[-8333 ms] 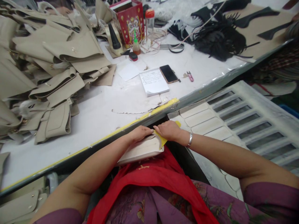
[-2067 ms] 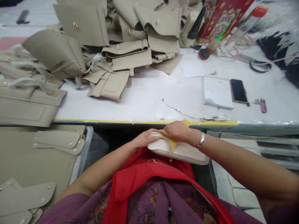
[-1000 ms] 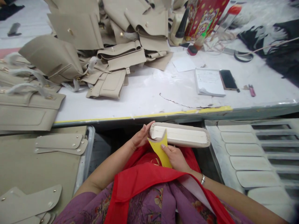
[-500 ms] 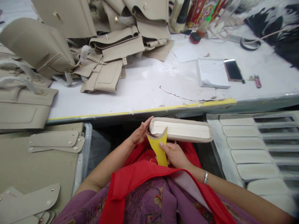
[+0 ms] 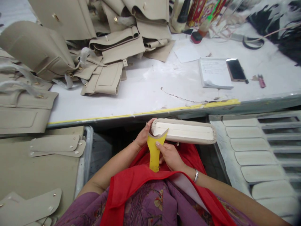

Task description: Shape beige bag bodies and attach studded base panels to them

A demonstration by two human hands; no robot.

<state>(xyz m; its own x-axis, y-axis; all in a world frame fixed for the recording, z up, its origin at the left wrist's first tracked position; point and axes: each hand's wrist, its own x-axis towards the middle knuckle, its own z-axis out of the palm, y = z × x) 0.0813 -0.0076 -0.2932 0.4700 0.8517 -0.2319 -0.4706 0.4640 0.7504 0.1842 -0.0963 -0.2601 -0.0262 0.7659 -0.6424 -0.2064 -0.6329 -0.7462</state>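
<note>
A beige padded piece (image 5: 184, 130) with a long white inner face lies sideways above my lap, below the table edge. My left hand (image 5: 144, 135) is wrapped round its left end, the fingers partly hidden behind it. In my right hand (image 5: 170, 153) is a flat yellow tool (image 5: 154, 153) with a forked upper end, pinched between thumb and fingers. The tool's right tip overlaps the white face near its left end. The far side of the piece is hidden.
Beige bags (image 5: 103, 75) are heaped on the white table (image 5: 145, 91). A notepad (image 5: 215, 73) and phone (image 5: 236, 69) lie to the right. Beige strips (image 5: 55, 142) rest on a board at left. A rack (image 5: 235, 172) at right holds several pale pieces.
The yellow tool has turned more upright, its lower end swinging left with my right hand. The padded piece has shifted very slightly right.
</note>
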